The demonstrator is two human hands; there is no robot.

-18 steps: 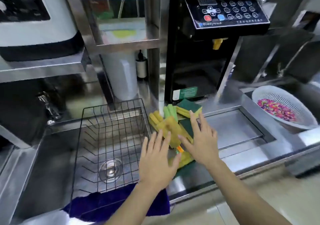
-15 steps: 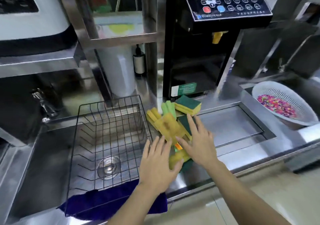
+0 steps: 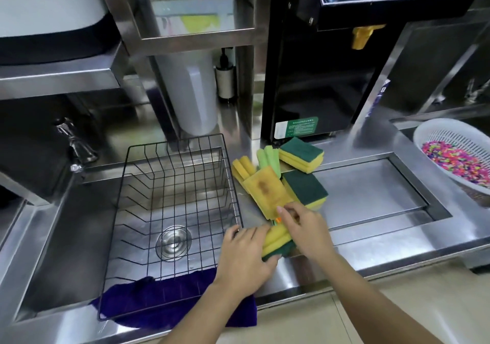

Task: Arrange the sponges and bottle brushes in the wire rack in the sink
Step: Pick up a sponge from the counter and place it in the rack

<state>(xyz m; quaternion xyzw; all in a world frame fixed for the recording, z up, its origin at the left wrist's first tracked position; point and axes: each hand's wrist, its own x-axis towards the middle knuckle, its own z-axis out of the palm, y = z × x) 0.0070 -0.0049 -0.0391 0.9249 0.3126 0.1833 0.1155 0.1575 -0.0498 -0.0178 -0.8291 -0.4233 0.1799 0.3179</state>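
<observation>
Both hands have dropped onto the pile since half a second ago, when they hovered flat and spread above it. The left hand [image 3: 245, 257] now curls its grip around the near sponges [image 3: 275, 239], a yellow-and-green stack at the near end of the heap, thumb under the near edge, fingers [image 3: 254, 231] over the top. The right hand [image 3: 305, 228] has closed in too, fingertips [image 3: 282, 210] pinching at the near end of the stained sponge [image 3: 267, 190]; whether it truly has hold, I cannot tell. An orange bit [image 3: 278, 220] peeks between the hands, maybe a brush handle. Other sponges lie farther back on the tabletop [image 3: 371, 192]: one green-topped [image 3: 305, 187], a pair [image 3: 302, 155] beyond it, and yellow [image 3: 242, 167] and green foam pieces [image 3: 269, 157]. All of it sits just right of the rack [image 3: 175, 198], which stands in the sink [image 3: 53, 237] with nothing in it, over a blue cloth [image 3: 169, 298]. So the reach is done and the first pick looks underway; nothing is racked yet.
</observation>
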